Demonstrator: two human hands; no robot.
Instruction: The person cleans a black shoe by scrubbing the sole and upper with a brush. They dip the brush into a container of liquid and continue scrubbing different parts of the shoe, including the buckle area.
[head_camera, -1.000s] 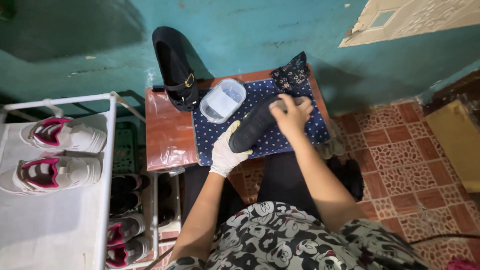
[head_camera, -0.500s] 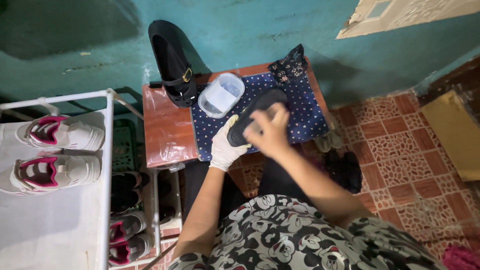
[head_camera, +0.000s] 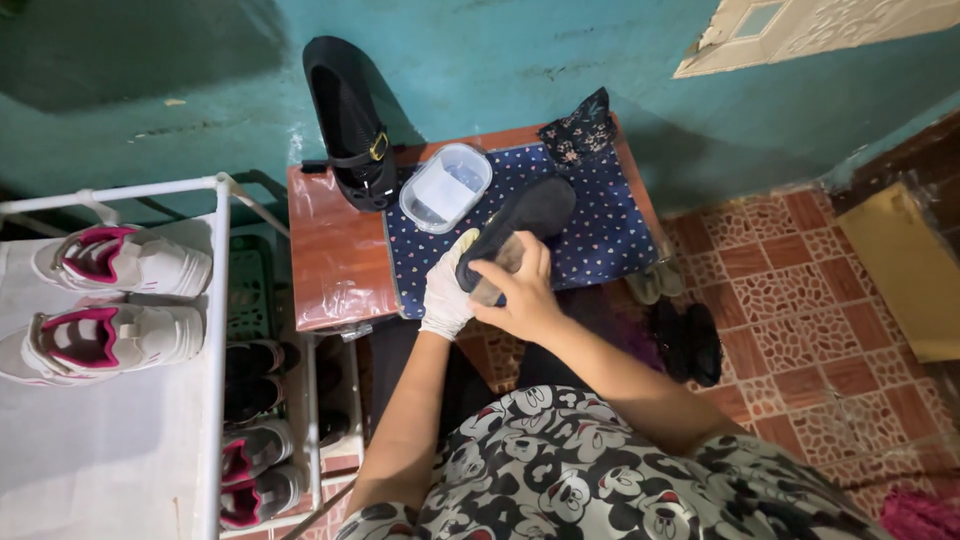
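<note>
black shoe (head_camera: 525, 222): long axis diagonal, toe up-right, heel lower-left | gloved left hand (head_camera: 447, 290): cups heel | right hand (head_camera: 520, 295): closed over heel

Two black shoes are up at the small table: one black shoe (head_camera: 520, 225) in the hands and one buckled black shoe (head_camera: 350, 125) leaning on the wall. There is one clear plastic container (head_camera: 445, 187) and one dotted blue cloth (head_camera: 600, 235). On the white rack (head_camera: 215, 300) lie two white-and-pink sneakers (head_camera: 120, 262) (head_camera: 105, 338) (more shoes sit lower, too hidden to count). One hand wears one white glove (head_camera: 445, 295).
</note>
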